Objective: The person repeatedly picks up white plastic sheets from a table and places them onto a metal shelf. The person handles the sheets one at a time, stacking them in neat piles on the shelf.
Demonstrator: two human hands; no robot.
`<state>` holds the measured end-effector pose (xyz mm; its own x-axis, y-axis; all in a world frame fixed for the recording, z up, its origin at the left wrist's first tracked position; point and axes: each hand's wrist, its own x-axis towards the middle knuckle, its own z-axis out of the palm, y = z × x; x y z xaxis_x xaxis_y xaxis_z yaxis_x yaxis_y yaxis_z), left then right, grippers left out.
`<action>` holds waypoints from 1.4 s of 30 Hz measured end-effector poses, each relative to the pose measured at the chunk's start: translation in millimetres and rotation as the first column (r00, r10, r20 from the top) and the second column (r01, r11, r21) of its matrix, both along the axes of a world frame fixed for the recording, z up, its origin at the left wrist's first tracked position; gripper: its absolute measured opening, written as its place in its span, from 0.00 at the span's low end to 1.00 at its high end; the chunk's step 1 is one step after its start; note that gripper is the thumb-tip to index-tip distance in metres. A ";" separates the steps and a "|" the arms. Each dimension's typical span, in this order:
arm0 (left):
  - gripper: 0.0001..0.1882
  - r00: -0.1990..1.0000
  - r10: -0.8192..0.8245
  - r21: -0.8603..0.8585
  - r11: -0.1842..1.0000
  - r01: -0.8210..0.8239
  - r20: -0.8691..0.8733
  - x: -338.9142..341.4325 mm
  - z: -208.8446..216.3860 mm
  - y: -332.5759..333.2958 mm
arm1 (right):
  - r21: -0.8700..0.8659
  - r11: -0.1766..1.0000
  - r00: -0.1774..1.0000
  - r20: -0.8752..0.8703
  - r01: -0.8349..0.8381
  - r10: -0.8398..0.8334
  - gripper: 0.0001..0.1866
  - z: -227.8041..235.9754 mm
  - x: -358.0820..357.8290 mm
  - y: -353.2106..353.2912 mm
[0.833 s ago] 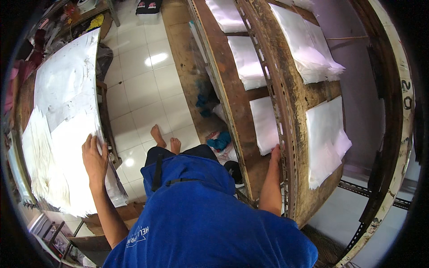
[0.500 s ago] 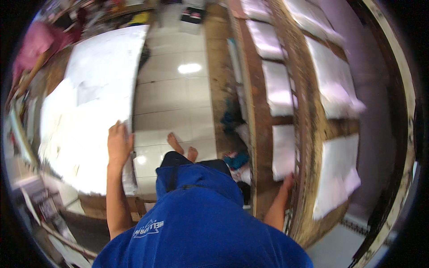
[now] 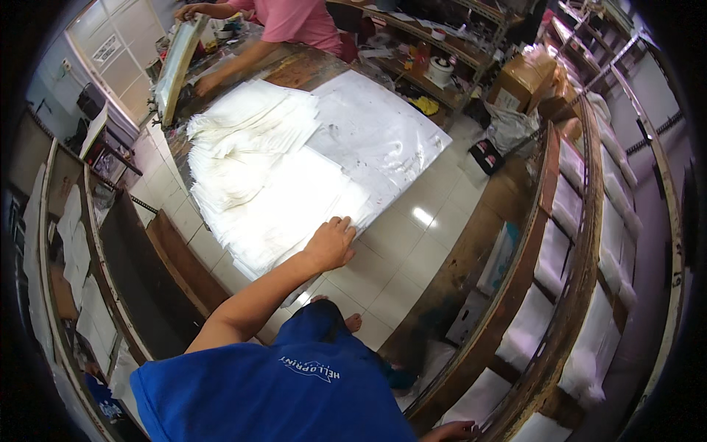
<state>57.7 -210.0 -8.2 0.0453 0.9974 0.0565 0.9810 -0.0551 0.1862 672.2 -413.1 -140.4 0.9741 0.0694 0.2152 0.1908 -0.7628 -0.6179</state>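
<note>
We now face the table (image 3: 298, 68) more, and the pink-shirted co-worker (image 3: 300, 26) shows more fully beyond our left hand (image 3: 331, 244).

Stained table (image 3: 298, 68), fanned white sheets (image 3: 272, 195) and a glossy sheet (image 3: 387, 136) on top, wooden shelves (image 3: 554, 390) bearing white stacks (image 3: 526, 324)

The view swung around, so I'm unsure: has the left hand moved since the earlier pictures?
No, not noticeably: judged against the white stack, the left hand still rests at its right edge; both shifted together across the picture.
</note>
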 end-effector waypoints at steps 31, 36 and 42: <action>0.09 0.928 0.321 0.064 0.947 -0.314 -0.190 -279.8 -26.0 243.4 | 0.205 0.379 0.246 -0.477 -0.902 0.844 0.09 65.3 -409.2 63.1; 0.09 0.936 0.229 0.057 0.973 -0.222 -0.269 -282.8 -25.5 247.8 | 0.320 0.529 0.290 -0.565 -0.786 0.772 0.10 46.6 -413.5 29.7; 0.09 0.985 0.079 0.043 0.996 -0.074 -0.152 -248.4 -4.7 210.6 | 0.528 0.348 0.130 -0.405 -0.775 0.905 0.10 84.9 -467.7 92.3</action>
<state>-190.7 0.6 -12.9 -0.0199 0.9956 0.0920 0.9993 0.0170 0.0322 204.5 -320.7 -55.4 0.2062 0.9585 -0.1971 0.2337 -0.2438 -0.9413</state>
